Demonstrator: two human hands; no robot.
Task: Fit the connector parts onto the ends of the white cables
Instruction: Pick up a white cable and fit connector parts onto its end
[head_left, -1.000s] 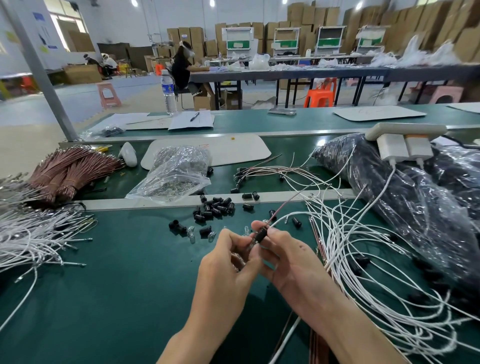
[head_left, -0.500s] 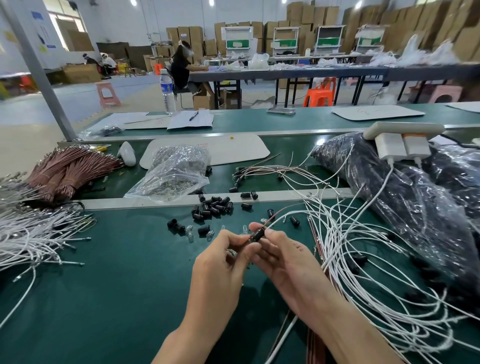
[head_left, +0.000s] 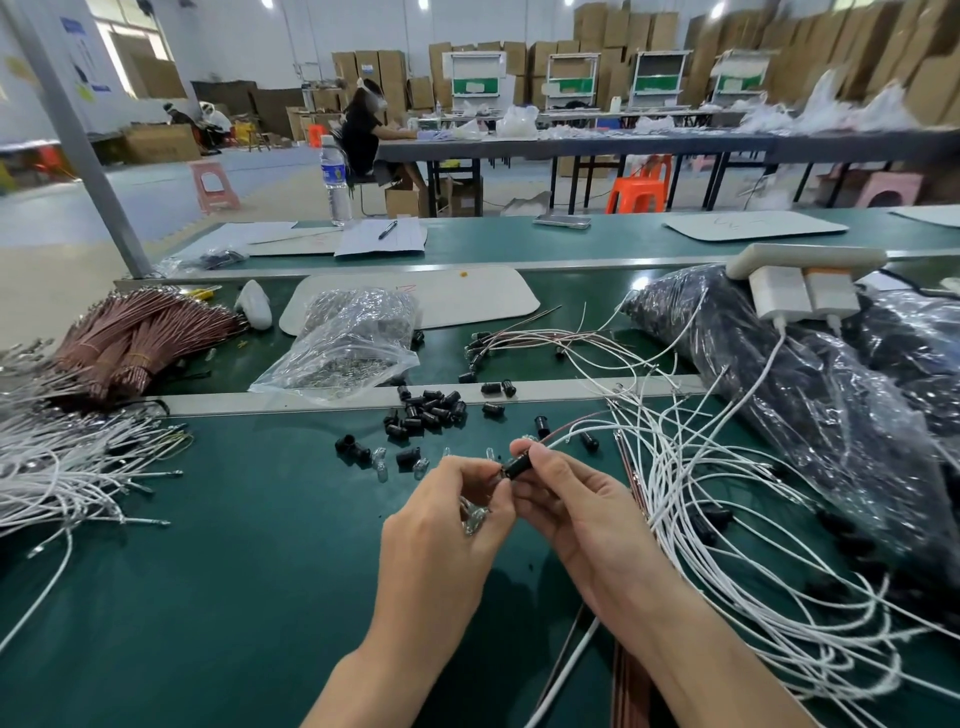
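Observation:
My right hand pinches a small black connector between thumb and forefinger; a white cable and a brown wire run from it toward the right. My left hand meets it from the left, fingertips at the connector's end, with small clear parts held under its curled fingers. Loose black connectors lie in a heap on the green mat just beyond my hands, with a few clear parts among them. A tangle of white cables spreads to the right.
A bundle of white cables with metal tips lies at the left, brown wire bundles behind it. A clear bag of metal parts sits beyond the metal rail. Black plastic bags with white chargers fill the right.
Both hands stay together at the connector and have shifted only slightly; the left fingertips have closed in on the connector's end.

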